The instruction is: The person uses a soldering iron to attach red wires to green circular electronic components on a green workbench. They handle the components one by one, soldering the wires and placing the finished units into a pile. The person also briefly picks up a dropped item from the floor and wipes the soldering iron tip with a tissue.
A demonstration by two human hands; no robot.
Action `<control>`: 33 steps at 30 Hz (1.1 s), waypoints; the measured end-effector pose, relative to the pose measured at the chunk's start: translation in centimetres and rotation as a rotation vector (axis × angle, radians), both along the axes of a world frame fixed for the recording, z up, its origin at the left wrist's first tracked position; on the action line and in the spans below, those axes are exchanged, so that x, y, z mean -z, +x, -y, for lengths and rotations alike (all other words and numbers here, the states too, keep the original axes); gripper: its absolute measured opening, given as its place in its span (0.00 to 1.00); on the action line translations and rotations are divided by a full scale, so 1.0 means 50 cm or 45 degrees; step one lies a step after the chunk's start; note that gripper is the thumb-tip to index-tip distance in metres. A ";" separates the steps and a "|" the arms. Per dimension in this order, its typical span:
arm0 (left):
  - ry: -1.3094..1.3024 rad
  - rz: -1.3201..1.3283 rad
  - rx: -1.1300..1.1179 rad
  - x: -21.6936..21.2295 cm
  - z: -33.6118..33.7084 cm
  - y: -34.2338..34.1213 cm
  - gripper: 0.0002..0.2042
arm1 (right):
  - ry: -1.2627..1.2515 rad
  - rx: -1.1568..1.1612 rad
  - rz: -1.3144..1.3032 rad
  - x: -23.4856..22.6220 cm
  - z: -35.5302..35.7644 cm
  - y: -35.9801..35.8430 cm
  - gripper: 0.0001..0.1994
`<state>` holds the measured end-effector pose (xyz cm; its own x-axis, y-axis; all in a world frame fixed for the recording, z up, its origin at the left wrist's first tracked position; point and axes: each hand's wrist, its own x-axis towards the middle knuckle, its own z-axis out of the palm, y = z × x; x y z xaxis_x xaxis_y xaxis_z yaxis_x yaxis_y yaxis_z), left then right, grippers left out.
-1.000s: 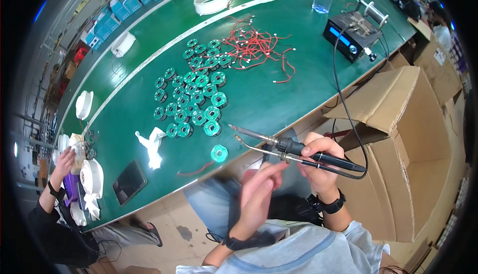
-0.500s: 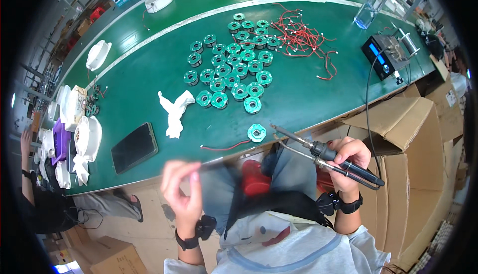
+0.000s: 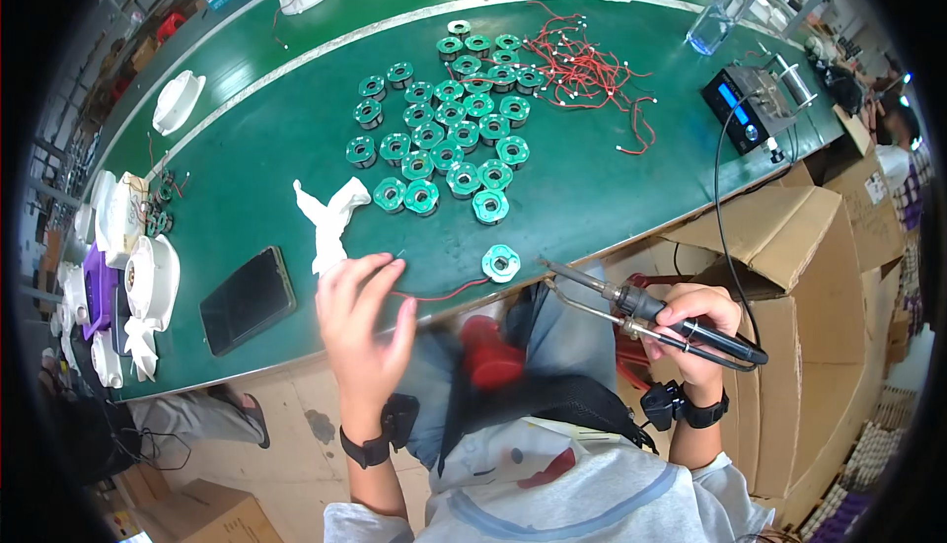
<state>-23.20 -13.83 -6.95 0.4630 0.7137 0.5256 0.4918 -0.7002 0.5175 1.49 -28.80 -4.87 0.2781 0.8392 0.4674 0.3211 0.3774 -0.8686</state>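
My right hand [image 3: 698, 318] is closed around the black handle of a soldering iron [image 3: 641, 303] with a thin metal tube along it. Its tip points left, over the table's near edge, beside a single motor stator [image 3: 501, 264] topped with a green circuit board. A red wire [image 3: 449, 297] runs left from that stator. My left hand [image 3: 363, 324] is open, fingers spread, close to the wire's free end and a crumpled white cloth [image 3: 330, 216]. Nothing shows in its fingers. More stators [image 3: 447, 153] stand grouped at mid-table.
Tangled red wires [image 3: 582, 65] lie behind the stators. A soldering station [image 3: 748, 109] and a clear bottle [image 3: 722, 12] stand at the right. A phone [image 3: 249, 301] and white round housings [image 3: 153, 277] are at the left. An open cardboard box [image 3: 819, 375] sits right of me.
My left hand has moved up and forward to the table edge, its fingers opening wider. The right hand still holds the soldering iron, nearly unmoved. The whole view has shifted slightly.
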 end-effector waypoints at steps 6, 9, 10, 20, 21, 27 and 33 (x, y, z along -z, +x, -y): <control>-0.164 0.058 0.228 0.022 0.006 -0.012 0.08 | 0.055 0.046 0.182 -0.009 -0.004 -0.016 0.08; -0.345 0.052 0.193 0.016 0.005 -0.009 0.07 | 0.046 0.043 0.225 -0.013 -0.015 -0.027 0.08; -0.351 0.111 0.223 0.027 0.000 -0.011 0.07 | 0.056 0.045 0.260 -0.010 -0.019 -0.027 0.08; -0.460 0.411 0.153 0.041 -0.009 -0.016 0.04 | -0.138 0.075 0.191 -0.003 -0.020 -0.042 0.13; -0.451 0.413 0.151 0.042 -0.012 -0.015 0.03 | -0.133 0.044 0.222 -0.004 -0.024 -0.044 0.13; -0.471 0.394 0.108 0.036 -0.016 -0.017 0.04 | -0.036 -0.081 0.098 0.010 -0.041 -0.048 0.12; -0.488 0.392 0.119 0.036 -0.016 -0.018 0.04 | -0.121 -0.065 -0.016 0.010 -0.035 -0.053 0.10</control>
